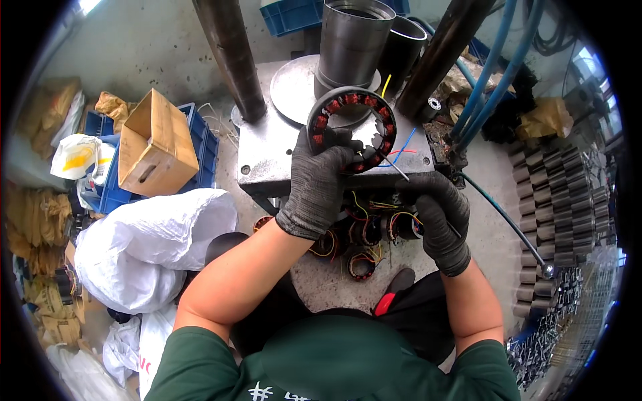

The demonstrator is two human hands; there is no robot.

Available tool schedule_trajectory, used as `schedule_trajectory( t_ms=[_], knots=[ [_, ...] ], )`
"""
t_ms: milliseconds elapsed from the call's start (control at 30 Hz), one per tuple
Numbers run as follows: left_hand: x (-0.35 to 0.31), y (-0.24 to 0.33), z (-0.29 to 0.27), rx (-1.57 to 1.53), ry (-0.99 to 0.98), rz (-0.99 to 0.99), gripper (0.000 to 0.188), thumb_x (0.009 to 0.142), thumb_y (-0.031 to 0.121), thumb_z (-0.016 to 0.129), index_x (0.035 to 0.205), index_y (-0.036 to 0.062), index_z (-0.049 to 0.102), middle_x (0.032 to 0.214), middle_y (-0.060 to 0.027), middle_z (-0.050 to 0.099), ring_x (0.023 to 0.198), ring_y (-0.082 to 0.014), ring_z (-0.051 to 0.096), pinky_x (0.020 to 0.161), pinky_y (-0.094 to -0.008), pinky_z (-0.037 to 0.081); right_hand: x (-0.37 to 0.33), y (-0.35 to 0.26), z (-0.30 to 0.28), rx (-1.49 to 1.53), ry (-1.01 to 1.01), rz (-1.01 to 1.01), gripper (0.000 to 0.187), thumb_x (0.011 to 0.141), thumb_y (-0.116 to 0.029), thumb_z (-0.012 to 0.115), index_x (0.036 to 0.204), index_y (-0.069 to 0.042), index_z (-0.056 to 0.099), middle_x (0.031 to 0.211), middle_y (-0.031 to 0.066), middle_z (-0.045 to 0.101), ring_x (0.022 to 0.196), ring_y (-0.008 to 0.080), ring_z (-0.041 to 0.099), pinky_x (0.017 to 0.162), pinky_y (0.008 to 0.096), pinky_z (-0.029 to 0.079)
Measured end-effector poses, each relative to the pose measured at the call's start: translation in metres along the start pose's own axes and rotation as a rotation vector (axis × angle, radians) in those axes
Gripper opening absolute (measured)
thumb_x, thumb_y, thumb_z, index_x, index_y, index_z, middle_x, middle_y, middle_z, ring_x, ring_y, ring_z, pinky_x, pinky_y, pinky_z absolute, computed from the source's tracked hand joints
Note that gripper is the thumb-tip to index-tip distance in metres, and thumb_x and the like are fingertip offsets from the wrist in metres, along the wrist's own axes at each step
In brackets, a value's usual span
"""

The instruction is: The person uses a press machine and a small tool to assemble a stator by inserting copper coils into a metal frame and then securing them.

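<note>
My left hand (pixel 314 180), in a dark grey knitted glove, grips a motor stator (pixel 313 127) by its lower left side. The stator is a dark ring with red windings inside, held up over the front of the metal press table (pixel 267 157). Yellow, blue and red lead wires (pixel 405 142) stick out from its right side. My gloved right hand (pixel 438 217) is closed around a thin metal rod (pixel 396 168), whose far end reaches the stator's lower right edge. Part of the rod is hidden by the fingers.
A metal cylinder (pixel 354 47) stands on a round plate (pixel 291 87) between two dark posts (pixel 231 60). More stators (pixel 361 266) lie on the floor beneath the table. A cardboard box (pixel 157 144) and a white sack (pixel 147 247) are at left; stacked metal cylinders (pixel 555 200) at right.
</note>
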State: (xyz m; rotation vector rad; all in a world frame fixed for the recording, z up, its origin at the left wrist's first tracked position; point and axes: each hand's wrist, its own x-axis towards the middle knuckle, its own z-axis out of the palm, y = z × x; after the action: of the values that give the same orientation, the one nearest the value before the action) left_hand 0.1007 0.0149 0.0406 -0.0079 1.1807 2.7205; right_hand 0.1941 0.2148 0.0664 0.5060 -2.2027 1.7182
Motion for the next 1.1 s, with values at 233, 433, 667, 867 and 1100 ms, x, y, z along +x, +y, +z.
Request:
schedule_trajectory(
  t_ms=[233,433,667,867,1100],
  knots=[
    [-0.003,-0.002,-0.002,0.084,-0.007,0.089,0.035,0.075,-0.009,0.057,0.109,0.0016,0.057,0.099,-0.0112,0.067,0.092,-0.0246,0.071,0.09,-0.041,0.064,-0.003,0.0,0.005,0.116,-0.01,0.121,0.028,0.104,-0.018,0.059,0.12,0.001,0.069,0.111,0.0082,0.072,0.104,0.0175,0.067,0.095,0.0345,0.052],
    [-0.009,0.001,0.001,0.431,-0.011,0.185,0.042,0.082,-0.008,0.063,0.122,0.0018,0.053,0.102,-0.0086,0.067,0.095,-0.0176,0.068,0.083,-0.033,0.059,0.003,0.01,0.014,-0.053,0.016,0.025,0.018,0.101,-0.008,0.06,0.113,0.0,0.07,0.105,0.01,0.074,0.095,0.0178,0.071,0.082,0.0348,0.057],
    [-0.017,-0.019,0.003,0.835,-0.091,0.385,0.032,0.087,-0.002,0.064,0.118,0.0004,0.054,0.097,-0.0079,0.068,0.088,-0.0127,0.067,0.076,-0.0291,0.058,0.016,0.008,0.017,-0.638,-0.145,-0.253,0.02,0.085,-0.004,0.064,0.104,-0.001,0.07,0.088,0.0162,0.07,0.08,0.0374,0.069,0.07,0.0454,0.056],
    [-0.004,-0.004,0.0,0.283,0.003,0.109,0.031,0.08,-0.009,0.058,0.11,0.0019,0.058,0.095,-0.0081,0.067,0.086,-0.0215,0.072,0.08,-0.0376,0.066,0.008,-0.014,0.008,-0.506,-0.116,-0.259,0.02,0.087,-0.004,0.065,0.106,-0.001,0.07,0.091,0.0169,0.071,0.081,0.0357,0.07,0.073,0.0432,0.057],
    [0.005,0.002,-0.009,-0.068,0.03,-0.196,0.022,0.078,0.001,0.061,0.101,0.0012,0.061,0.091,-0.011,0.067,0.087,-0.0283,0.072,0.086,-0.0506,0.065,0.002,-0.02,-0.006,-0.21,-0.071,-0.09,0.018,0.092,-0.004,0.061,0.107,0.001,0.07,0.094,0.0121,0.072,0.086,0.0246,0.072,0.08,0.0362,0.057]
  ],
)
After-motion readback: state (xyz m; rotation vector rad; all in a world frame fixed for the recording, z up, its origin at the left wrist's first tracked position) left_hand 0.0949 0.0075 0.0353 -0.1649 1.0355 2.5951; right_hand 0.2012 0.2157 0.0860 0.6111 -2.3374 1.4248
